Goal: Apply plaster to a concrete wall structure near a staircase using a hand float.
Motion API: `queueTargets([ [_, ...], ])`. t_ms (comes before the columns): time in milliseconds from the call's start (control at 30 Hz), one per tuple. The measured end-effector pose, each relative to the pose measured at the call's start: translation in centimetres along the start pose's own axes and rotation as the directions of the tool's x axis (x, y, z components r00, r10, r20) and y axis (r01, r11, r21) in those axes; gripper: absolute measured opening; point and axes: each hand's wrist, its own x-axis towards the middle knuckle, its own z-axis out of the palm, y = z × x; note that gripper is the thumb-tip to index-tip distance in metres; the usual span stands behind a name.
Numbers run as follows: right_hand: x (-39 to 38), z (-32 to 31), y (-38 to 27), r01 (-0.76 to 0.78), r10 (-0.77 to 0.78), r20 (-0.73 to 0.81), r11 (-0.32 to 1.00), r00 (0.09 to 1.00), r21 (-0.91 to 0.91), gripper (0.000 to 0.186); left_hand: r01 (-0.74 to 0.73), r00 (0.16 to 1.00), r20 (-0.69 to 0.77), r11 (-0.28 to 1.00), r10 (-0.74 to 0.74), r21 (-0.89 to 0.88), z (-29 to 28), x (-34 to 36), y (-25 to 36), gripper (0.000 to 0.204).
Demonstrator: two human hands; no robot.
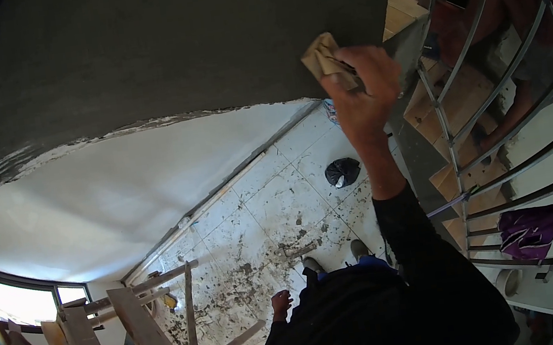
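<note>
My right hand [367,91] grips a folded piece of brown paper [319,55] on or just in front of the dark grey plastered surface [155,49] at the top of the view, near its right edge. I cannot tell whether the paper touches it. A rough pale edge runs along the bottom of the grey plaster, above a white wall [117,179]. My left hand [281,303] hangs low beside my dark clothing, above the speckled tile floor, with its fingers loosely apart and nothing visible in it.
A metal railing [451,139] borders wooden steps [446,105] on the right, with a person in red [505,3] beyond it and purple cloth [532,233] over it. A black bag [343,172] lies on the tiles [266,202]; wooden planks [148,336] stand lower left, near a window.
</note>
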Motion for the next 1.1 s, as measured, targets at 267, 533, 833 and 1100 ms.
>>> queueTargets([
  [267,-0.4,0.6,-0.4,-0.077,0.075,0.023,0.991,0.997,0.108,0.036,-0.029,0.999,0.036,0.995,0.025,0.091,-0.2,-0.2,2.9,0.027],
  [533,1.5,1.3,-2.2,-0.053,0.056,-0.079,0.998,0.995,0.037,0.031,-0.062,0.998,0.029,0.974,0.057,0.219,-0.7,-0.5,3.9,0.026],
  [833,1.6,2.4,-0.6,-0.371,0.382,-0.185,0.924,0.905,0.092,0.02,-0.069,0.997,0.034,0.98,0.064,0.184,0.1,-0.3,4.2,0.026],
  [1100,2.0,2.5,-0.9,-0.436,0.453,-0.135,0.889,0.881,0.142,0.023,-0.082,0.994,0.081,0.981,0.068,0.176,1.2,-0.6,4.0,0.032],
])
